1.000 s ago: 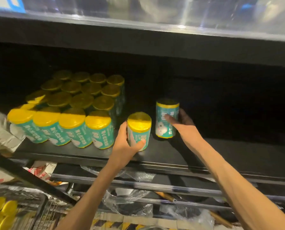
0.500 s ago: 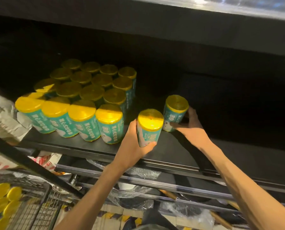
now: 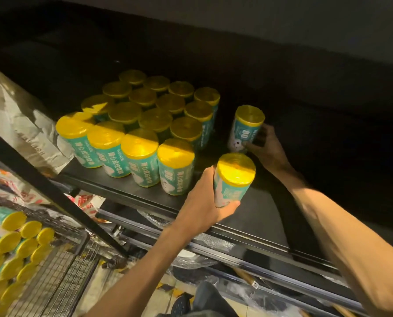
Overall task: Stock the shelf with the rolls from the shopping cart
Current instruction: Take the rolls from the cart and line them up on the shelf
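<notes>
Head view: worn on the head; faces forward and down, tilted
Distance: close to the shelf [image 3: 255,216]; arm's reach

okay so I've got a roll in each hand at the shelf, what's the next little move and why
Probably slide the left hand's roll leftward against the front row's end roll and let go. The left hand grips it near the shelf's front edge, apart from the block, with a gap showing between them. The right hand holds its roll further back, beside the next row.
</notes>
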